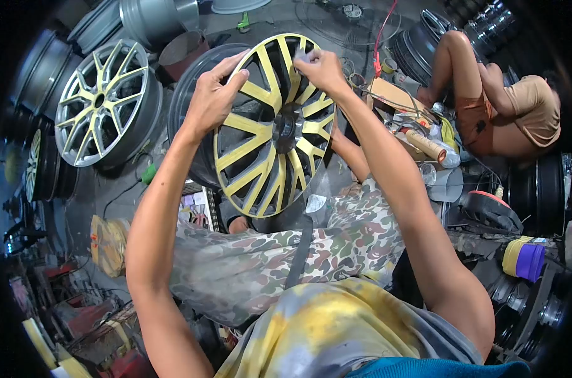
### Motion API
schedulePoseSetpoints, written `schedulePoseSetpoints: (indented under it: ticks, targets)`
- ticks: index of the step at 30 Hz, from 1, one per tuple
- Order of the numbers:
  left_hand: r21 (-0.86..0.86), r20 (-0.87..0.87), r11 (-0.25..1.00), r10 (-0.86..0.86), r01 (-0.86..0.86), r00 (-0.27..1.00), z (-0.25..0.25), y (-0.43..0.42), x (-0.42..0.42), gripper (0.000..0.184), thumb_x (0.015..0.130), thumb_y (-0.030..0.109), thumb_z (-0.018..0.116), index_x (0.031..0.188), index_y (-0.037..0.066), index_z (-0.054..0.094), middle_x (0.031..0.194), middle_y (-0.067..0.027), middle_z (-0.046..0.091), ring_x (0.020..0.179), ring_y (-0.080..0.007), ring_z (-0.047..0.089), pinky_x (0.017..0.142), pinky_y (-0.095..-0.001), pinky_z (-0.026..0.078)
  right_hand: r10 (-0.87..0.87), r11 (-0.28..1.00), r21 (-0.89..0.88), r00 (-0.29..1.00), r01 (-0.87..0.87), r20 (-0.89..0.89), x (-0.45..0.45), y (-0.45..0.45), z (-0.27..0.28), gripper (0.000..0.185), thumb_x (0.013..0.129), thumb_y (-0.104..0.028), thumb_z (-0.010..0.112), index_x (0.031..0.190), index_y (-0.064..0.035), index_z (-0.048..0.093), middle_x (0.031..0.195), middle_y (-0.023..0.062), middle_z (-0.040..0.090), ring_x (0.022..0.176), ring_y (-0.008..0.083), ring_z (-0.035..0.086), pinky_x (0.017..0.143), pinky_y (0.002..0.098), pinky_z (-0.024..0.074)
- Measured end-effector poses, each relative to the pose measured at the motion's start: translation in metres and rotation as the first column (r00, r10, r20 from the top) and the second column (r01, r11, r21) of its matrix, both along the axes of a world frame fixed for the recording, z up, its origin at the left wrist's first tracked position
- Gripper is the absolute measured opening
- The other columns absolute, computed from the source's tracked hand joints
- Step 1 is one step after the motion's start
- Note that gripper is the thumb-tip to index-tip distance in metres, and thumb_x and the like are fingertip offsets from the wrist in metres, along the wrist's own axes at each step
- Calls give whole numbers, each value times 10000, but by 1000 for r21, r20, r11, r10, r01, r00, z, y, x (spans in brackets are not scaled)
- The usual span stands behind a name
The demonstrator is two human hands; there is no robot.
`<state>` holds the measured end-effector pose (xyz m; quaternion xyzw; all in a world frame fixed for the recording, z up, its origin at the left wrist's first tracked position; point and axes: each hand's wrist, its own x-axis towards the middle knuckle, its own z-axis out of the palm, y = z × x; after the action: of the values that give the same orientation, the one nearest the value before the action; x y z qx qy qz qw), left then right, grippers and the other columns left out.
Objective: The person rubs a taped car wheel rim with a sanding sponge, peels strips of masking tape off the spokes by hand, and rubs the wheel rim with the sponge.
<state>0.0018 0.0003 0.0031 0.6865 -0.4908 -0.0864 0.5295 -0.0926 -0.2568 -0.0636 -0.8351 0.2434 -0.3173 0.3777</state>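
A car wheel rim (pixel 248 151) with yellow-faced spokes and dark recesses stands tilted up in front of my lap. My left hand (pixel 213 94) grips its upper left edge, with the thumb on the front and the fingers behind. At the upper right of the face, my right hand (pixel 324 70) is closed and pressed close to the spokes. Something small and pale shows at its fingertips, too blurred to name. Behind the rim, to the left, is its dark barrel (pixel 191 113).
Another yellow-and-silver rim (pixel 100 101) stands at the left. A co-worker (pixel 506 113) crouches at the upper right, near a cardboard box (pixel 396 97) and a paper roll (pixel 424 146). Purple and yellow tape rolls (pixel 524 259) are at the right. A dark crate (pixel 201 208) stands by my legs.
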Motion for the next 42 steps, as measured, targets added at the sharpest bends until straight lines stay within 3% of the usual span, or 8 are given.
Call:
schedulePoseSetpoints:
  ticks: [16,22,24,28,32,38,40,42]
  targets:
    - [-12,-1,1000,2,-2,1000,-2,-4,-2,404,1008,181,600,1367,-2,617,1336,-139,681,1225,-210,622,1081,-322,430,-286,951,155,950,266,125,12,18,5,345,704,-330,785,751,8,733,680,145,726,630,220,688,687,356,547]
    - [-5,-15,1000,-13,13,1000,-4,-2,-3,406,1004,180,605,1363,-9,617,1323,-130,687,1208,-207,627,1071,-324,438,-154,976,183,968,118,196,12,-7,6,368,755,-358,808,807,1,748,676,64,702,660,109,640,623,306,515]
    - [-8,12,1000,-4,4,1000,-2,-2,-1,399,1005,177,602,1363,1,621,1318,-128,689,1202,-205,628,1069,-323,438,-19,989,-146,1000,19,0,-2,-7,8,385,756,-363,809,822,11,747,679,86,698,656,134,649,635,313,519]
    - [14,-10,1000,-2,2,1000,-1,-2,-2,395,1006,186,602,1360,13,628,1313,-119,691,1198,-196,624,1071,-322,433,167,962,-191,975,-193,-145,-8,-21,19,424,758,-387,806,857,20,741,691,139,691,669,183,670,661,350,531]
    - [-1,-15,1000,-22,22,1000,-1,-4,4,396,1011,187,596,1363,9,625,1317,-114,688,1205,-190,618,1077,-322,427,9,971,-240,999,0,36,3,-20,14,393,742,-398,775,865,-25,767,761,200,721,728,328,731,711,402,559]
    - [11,-13,999,-32,32,999,-5,-7,9,400,1011,193,600,1362,2,624,1312,-104,691,1207,-174,614,1079,-312,420,142,960,-207,966,-188,-217,0,-27,29,364,751,-404,771,890,-69,790,778,196,730,767,346,736,735,417,565]
    - [21,-19,1000,-17,18,1000,-4,-6,9,398,1013,186,594,1364,3,623,1317,-105,688,1208,-174,613,1080,-310,419,10,944,-331,1000,-9,3,4,-25,13,390,781,-387,809,878,-12,760,680,124,666,653,184,659,645,358,520]
    - [5,-6,1000,-30,30,1000,-4,-4,9,395,1015,179,586,1370,8,620,1322,-106,686,1213,-177,611,1079,-307,418,170,927,-307,970,-217,-172,-1,-38,11,395,786,-399,805,898,-23,763,693,138,687,648,207,672,638,362,525]
